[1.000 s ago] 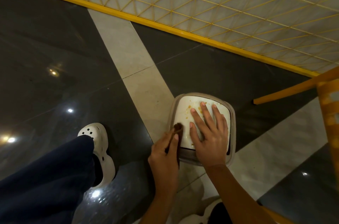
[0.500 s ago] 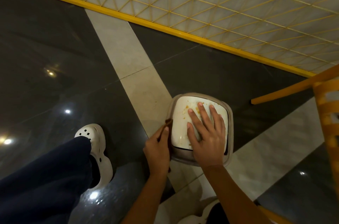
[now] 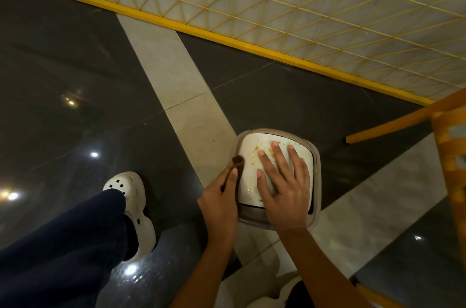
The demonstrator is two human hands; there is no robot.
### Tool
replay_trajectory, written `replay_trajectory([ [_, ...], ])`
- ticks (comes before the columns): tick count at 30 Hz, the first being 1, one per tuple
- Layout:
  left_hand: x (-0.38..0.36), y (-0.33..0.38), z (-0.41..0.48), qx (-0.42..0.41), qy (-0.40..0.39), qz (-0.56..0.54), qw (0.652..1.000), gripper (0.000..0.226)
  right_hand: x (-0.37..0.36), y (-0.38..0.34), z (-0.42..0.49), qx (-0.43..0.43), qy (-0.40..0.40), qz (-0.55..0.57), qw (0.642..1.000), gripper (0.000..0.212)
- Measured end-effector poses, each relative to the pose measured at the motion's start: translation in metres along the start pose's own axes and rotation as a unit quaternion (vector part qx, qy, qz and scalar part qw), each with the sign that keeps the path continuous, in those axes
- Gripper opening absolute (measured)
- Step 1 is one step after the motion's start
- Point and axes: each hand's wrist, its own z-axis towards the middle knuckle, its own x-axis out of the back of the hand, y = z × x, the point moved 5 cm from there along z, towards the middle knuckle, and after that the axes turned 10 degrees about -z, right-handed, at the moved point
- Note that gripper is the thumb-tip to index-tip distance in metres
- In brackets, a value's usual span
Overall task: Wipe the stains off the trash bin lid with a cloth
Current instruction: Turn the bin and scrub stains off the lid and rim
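Bin lid (image 3: 248, 169): white, sitting in a grey-brown rim on top of the trash bin, which is standing on the floor (image 3: 75, 80); lying flat, mostly under the right hand.

Stains (image 3: 256, 148): orange-brown smears and specks showing on the far part of the lid, just beyond the right fingertips and off to their left; a few faint marks nearer the lid's left edge.

Right hand (image 3: 285, 189): lying palm-down on the lid with fingers spread and pointing away from the person; grip is open and flat, pressing on the surface, holding nothing.

Left hand (image 3: 219, 203): sitting at the lid's left edge, beside the right hand and not touching it; grip is closed on a small brown wad, pinched between thumb and fingers.

Cloth (image 3: 237, 160): the dark brown wad, poking out past the left fingertips; resting against the grey-brown rim at the lid's left side, apart from the stains, which lie to the right of this grip.

Floor: glossy dark tiles crossed by pale stone bands, reflecting ceiling lights.

Left of the grips: a white clog (image 3: 131, 196) and a dark blue trouser leg (image 3: 63, 257).

Beyond the grips: a yellow-framed lattice panel (image 3: 277, 4).

Right of the grips: a yellow wooden chair (image 3: 451, 156), only partly in view.
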Motion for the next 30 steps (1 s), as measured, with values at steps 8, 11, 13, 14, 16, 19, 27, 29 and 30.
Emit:
replay_trajectory([
  [8, -0.010, 0.002, 0.021, 0.000, -0.006, 0.019, 1.000, 0.011, -0.001, 0.000, 0.000, 0.003, 0.001, -0.003, 1.000, 0.041],
  [11, -0.007, 0.000, 0.012, -0.013, -0.012, 0.011, 1.000, 0.007, 0.000, 0.000, 0.000, 0.002, 0.006, 0.009, 1.000, 0.043],
  [13, -0.003, -0.006, 0.012, -0.001, -0.013, 0.006, 1.000, 0.011, -0.001, -0.001, 0.001, 0.003, 0.006, 0.009, 1.000, 0.044],
  [14, -0.005, -0.009, 0.018, 0.004, -0.012, 0.012, 1.000, 0.015, -0.001, -0.001, 0.001, 0.004, 0.007, 0.007, 1.000, 0.044],
  [16, -0.012, -0.006, 0.033, 0.010, -0.011, 0.033, 0.999, 0.019, -0.001, 0.000, 0.001, 0.007, 0.010, 0.003, 1.000, 0.042],
  [19, -0.023, 0.008, 0.040, -0.029, -0.020, 0.052, 0.998, 0.019, 0.000, 0.000, 0.000, 0.009, 0.012, 0.002, 1.000, 0.042],
  [27, -0.026, 0.010, 0.051, -0.051, -0.033, 0.081, 0.995, 0.021, -0.001, 0.001, 0.001, 0.004, 0.005, 0.005, 1.000, 0.041],
  [29, -0.032, 0.014, 0.054, -0.056, -0.034, 0.077, 0.995, 0.021, -0.002, 0.001, 0.000, 0.004, 0.000, 0.005, 1.000, 0.042],
  [30, -0.032, 0.015, 0.050, -0.064, -0.035, 0.074, 0.995, 0.021, -0.002, 0.001, 0.000, 0.002, -0.002, 0.005, 1.000, 0.042],
])
